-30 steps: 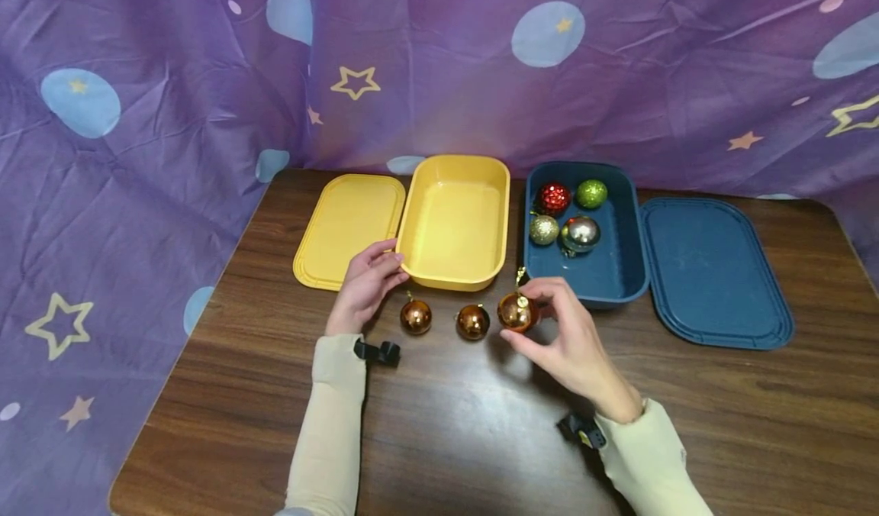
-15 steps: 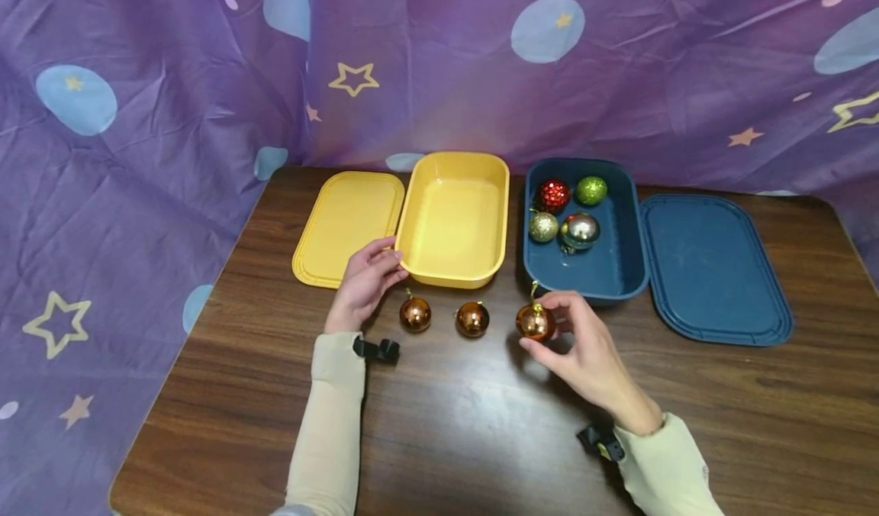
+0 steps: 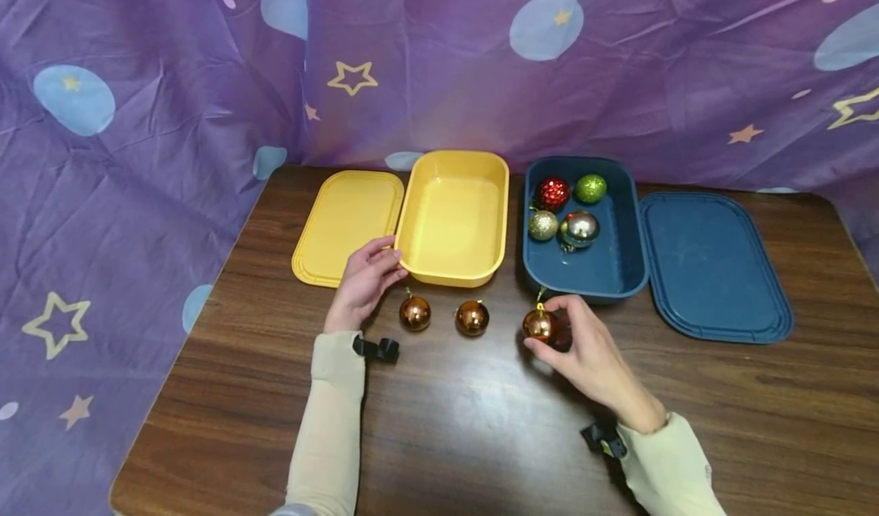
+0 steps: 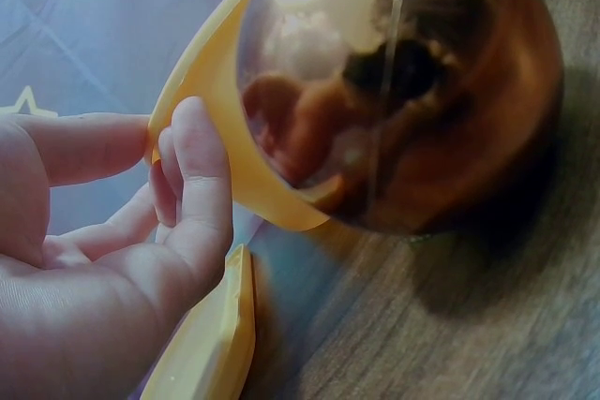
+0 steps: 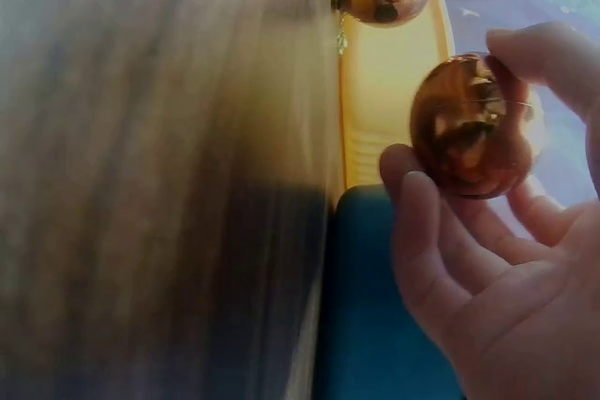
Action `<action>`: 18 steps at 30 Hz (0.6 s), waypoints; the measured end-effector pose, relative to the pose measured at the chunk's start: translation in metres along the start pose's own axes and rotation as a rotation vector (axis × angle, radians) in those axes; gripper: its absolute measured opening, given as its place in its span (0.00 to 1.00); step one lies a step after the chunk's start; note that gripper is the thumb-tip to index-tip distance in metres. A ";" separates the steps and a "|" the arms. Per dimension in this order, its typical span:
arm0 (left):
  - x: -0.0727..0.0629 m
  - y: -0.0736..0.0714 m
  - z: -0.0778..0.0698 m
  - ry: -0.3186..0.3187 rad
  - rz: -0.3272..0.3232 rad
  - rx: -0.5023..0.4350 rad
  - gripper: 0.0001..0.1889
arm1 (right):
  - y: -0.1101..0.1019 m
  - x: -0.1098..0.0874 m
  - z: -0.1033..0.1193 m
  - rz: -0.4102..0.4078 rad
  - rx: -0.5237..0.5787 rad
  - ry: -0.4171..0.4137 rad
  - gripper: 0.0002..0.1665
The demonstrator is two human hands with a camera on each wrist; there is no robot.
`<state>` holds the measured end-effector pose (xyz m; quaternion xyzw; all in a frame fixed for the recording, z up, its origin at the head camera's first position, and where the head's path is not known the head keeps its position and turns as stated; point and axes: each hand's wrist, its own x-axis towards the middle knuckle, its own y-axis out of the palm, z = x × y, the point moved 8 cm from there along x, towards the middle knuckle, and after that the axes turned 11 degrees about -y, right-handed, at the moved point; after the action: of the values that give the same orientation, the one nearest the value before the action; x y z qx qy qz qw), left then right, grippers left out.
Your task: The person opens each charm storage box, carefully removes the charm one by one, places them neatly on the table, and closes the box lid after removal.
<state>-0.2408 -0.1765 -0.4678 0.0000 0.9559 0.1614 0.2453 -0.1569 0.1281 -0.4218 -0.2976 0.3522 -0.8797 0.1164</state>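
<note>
My right hand point(image 3: 587, 352) pinches a shiny copper Christmas ball point(image 3: 539, 324) between thumb and fingers, just in front of the blue container point(image 3: 584, 275). Its gold cap and string point up; the right wrist view also has this held ball point(image 5: 473, 128). My left hand point(image 3: 364, 283) holds the front left corner of the yellow container point(image 3: 453, 230), thumb and fingers at its rim. Two more copper balls, a left one point(image 3: 415, 313) and a right one point(image 3: 472, 318), lie on the table before the yellow container. Nothing lies inside that container.
Inside the blue container are a red ball point(image 3: 552, 194), a green one point(image 3: 590, 188), a pale gold glitter one point(image 3: 543, 225) and a silvery one point(image 3: 580, 229). A yellow lid point(image 3: 348, 226) lies left, a blue lid point(image 3: 717, 264) right. A purple curtain point(image 3: 439, 58) hangs behind the table.
My right hand has moved the copper ball a little to the right and toward me, away from the other two copper balls. My left hand has stayed at the yellow container.
</note>
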 end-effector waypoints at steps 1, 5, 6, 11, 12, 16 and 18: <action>0.000 0.000 0.000 0.001 -0.001 0.003 0.24 | 0.001 0.000 -0.001 0.012 -0.005 0.007 0.32; 0.000 0.001 0.000 -0.001 -0.001 0.004 0.24 | 0.004 0.001 -0.002 0.067 -0.030 0.027 0.30; 0.000 0.001 0.001 -0.002 -0.001 0.003 0.24 | 0.005 0.001 -0.002 0.083 -0.028 0.031 0.30; 0.001 0.002 0.000 0.003 -0.003 0.001 0.24 | 0.010 0.001 -0.003 0.162 -0.014 0.051 0.28; 0.001 0.001 0.000 0.004 -0.003 0.002 0.24 | 0.011 0.001 -0.003 0.171 -0.010 0.058 0.28; 0.001 0.001 0.000 0.003 -0.003 0.000 0.25 | 0.011 0.001 -0.007 0.179 -0.027 0.104 0.28; 0.001 0.001 0.000 0.001 -0.004 0.000 0.24 | 0.010 0.001 -0.009 0.178 -0.037 0.131 0.28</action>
<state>-0.2417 -0.1759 -0.4680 -0.0018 0.9560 0.1608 0.2452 -0.1629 0.1252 -0.4339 -0.2090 0.4004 -0.8768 0.1652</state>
